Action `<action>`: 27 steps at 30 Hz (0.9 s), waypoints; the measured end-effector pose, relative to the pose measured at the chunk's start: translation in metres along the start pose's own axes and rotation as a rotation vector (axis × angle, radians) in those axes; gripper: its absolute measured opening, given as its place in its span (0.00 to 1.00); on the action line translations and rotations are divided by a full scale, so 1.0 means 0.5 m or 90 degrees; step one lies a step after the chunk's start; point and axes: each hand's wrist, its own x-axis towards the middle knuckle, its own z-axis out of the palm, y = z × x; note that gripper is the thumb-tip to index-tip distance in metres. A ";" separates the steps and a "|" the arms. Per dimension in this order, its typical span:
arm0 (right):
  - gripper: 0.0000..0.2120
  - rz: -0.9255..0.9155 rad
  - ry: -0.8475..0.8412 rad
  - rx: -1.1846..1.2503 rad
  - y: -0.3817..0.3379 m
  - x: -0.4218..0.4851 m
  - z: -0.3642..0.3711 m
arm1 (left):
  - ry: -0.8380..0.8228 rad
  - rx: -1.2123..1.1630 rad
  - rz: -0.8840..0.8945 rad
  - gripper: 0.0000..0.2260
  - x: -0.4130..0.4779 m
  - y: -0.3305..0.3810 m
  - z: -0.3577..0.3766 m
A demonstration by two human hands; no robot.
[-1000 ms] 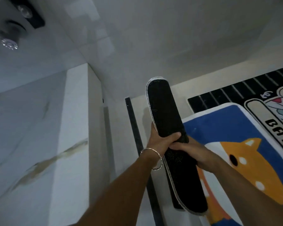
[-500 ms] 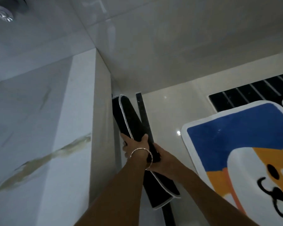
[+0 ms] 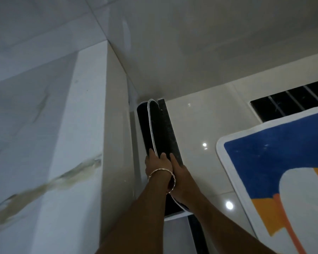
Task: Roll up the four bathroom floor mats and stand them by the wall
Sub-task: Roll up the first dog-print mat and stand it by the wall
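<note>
A rolled-up mat point(image 3: 157, 131), black on its back with a white stitched edge, stands in the corner where a white pillar meets the back wall. Its far end rests on the floor against the wall. My left hand point(image 3: 157, 166), with a thin bangle on the wrist, grips the roll from the left. My right hand point(image 3: 180, 177) holds it from the right, fingers on the black surface. A blue, white and orange mat point(image 3: 275, 158) lies flat on the floor to the right. A black mat with white stripes point(image 3: 292, 101) lies flat beyond it.
A white marble-patterned pillar point(image 3: 92, 143) stands close on the left. A dark threshold strip point(image 3: 197, 233) runs along the floor under the roll. Glossy pale floor tiles point(image 3: 196, 129) lie between the roll and the flat mats.
Both hands carried the rolled mat left and away from me, from above the blue mat into the corner by the pillar. Its far end now rests against the wall.
</note>
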 end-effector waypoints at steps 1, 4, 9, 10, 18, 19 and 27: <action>0.45 -0.013 0.017 -0.002 -0.003 0.006 0.003 | -0.003 0.009 0.006 0.22 0.003 0.001 0.002; 0.44 -0.017 0.038 -0.001 -0.004 0.024 0.006 | -0.022 0.037 0.023 0.22 0.022 0.011 0.002; 0.38 -0.046 0.095 -0.049 0.010 0.047 0.025 | -0.017 0.033 0.018 0.28 0.036 0.025 0.007; 0.38 -0.046 0.098 -0.056 0.016 0.049 0.029 | -0.019 0.050 0.013 0.30 0.035 0.026 0.009; 0.47 0.012 -0.001 -0.130 0.004 0.045 0.001 | -0.041 0.141 0.045 0.35 0.029 0.035 0.002; 0.46 0.011 -0.007 -0.125 0.003 0.044 -0.006 | -0.041 0.149 0.043 0.35 0.030 0.036 0.004; 0.38 0.032 -0.056 -0.070 -0.014 0.027 -0.100 | -0.009 0.242 0.042 0.28 0.002 0.071 -0.001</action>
